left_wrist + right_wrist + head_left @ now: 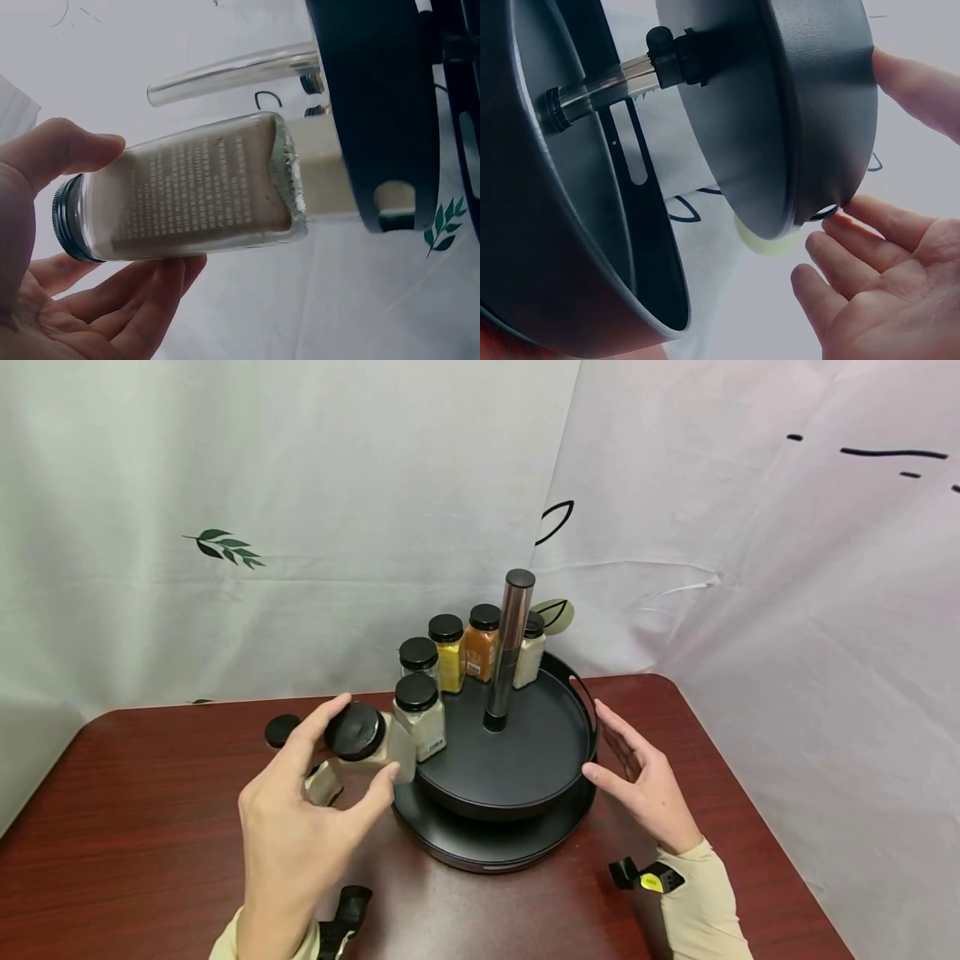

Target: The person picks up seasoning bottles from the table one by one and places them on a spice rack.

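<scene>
Between thumb and fingers my left hand [300,827] grips a square glass jar [393,747] with a black lid, tilted beside the left rim of a black two-tier round tray [517,768]. In the left wrist view the jar [187,187] shows pale powder and printed text, its base toward the tray's edge. My right hand [645,777] touches the upper tier's right rim with thumb and fingertips; the right wrist view shows the hand [892,262] at the upper tier's side [829,112]. Several black-lidded jars stand along the upper tier's left and back, including a yellow one [450,664] and an orange one [481,652].
A post [510,652] rises from the tray's middle. Behind my left hand, another black lid [282,730] and a pale jar [324,783] show on the red-brown table [150,802]. White curtains [337,527] hang behind and at the right.
</scene>
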Tool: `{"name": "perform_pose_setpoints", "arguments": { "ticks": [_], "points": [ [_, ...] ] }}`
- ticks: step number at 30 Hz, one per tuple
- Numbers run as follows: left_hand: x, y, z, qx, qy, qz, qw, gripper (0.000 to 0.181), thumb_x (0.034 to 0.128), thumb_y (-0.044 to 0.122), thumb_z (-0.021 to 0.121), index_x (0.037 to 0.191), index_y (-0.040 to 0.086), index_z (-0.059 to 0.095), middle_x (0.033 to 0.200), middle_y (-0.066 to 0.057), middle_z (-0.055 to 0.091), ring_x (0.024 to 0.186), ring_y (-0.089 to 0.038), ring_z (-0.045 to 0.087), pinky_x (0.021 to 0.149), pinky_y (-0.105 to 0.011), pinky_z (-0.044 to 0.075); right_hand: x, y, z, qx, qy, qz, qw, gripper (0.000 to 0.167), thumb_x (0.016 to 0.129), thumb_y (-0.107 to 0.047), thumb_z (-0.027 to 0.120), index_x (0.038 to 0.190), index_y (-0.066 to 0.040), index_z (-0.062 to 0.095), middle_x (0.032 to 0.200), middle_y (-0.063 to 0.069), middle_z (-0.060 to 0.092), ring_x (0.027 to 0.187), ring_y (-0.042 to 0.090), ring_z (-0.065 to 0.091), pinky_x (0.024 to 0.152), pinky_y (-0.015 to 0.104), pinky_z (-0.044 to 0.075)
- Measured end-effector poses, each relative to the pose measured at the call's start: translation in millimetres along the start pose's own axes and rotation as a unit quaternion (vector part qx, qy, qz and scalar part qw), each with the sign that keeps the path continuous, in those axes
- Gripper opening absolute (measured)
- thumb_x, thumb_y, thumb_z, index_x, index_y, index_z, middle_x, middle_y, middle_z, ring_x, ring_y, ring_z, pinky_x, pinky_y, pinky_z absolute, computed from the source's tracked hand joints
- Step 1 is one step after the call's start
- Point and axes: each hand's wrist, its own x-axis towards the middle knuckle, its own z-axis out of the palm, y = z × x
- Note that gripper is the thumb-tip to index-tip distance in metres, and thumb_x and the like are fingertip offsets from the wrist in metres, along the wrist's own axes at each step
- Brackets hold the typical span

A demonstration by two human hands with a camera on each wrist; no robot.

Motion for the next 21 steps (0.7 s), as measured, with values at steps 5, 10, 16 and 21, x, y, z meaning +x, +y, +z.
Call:
{"name": "perform_pose_setpoints", "arguments": {
  "ticks": [5,10,16,21],
  "points": [
    [-1.6,1.1,8.4,-0.006,-0.001,0.024,0.9997,0.072,0.0651,0.012,0.085,0.135,0.011,0.065,0.100,-0.001,0.073,0.066,0.000,0.045,0.058,-0.014,0.034,0.1,0,1,-0.002,-0.001,-0.002,1.0000,0.074,0.092,0.001,0.070,0.157,-0.012,0.036,0.162,0.004,0.033,0.148,0.017,0.031,0.115,0.023,0.031],
    [-3.2,2.0,14.6,-0.012,-0.002,0.036,0.9993,0.072,0.0666,0.014,0.083,0.136,0.009,0.064,0.113,-0.002,0.073,0.077,-0.003,0.056,0.059,-0.017,0.035,0.2,0,1,-0.003,-0.001,-0.002,1.0000,0.075,0.091,0.002,0.070,0.157,-0.012,0.036,0.162,0.004,0.032,0.148,0.016,0.031,0.115,0.022,0.031],
    [-4.9,2.8,23.5,-0.047,-0.005,0.048,0.9978,0.072,0.0691,0.014,0.082,0.137,0.007,0.062,0.122,-0.002,0.071,0.098,-0.010,0.067,0.080,-0.015,0.047,-0.1,-1,1,-0.001,-0.003,-0.002,1.0000,0.075,0.092,0.002,0.070,0.157,-0.012,0.036,0.163,0.004,0.032,0.149,0.016,0.030,0.115,0.023,0.031],
    [-6.4,2.6,31.8,-0.093,-0.011,0.057,0.9940,0.071,0.0693,0.009,0.083,0.137,0.001,0.060,0.124,-0.007,0.070,0.103,-0.014,0.069,0.095,-0.019,0.049,-0.1,-1,1,0.003,-0.003,-0.002,1.0000,0.074,0.092,0.002,0.069,0.157,-0.013,0.036,0.162,0.004,0.032,0.148,0.016,0.031,0.115,0.024,0.031]
  ]
}}
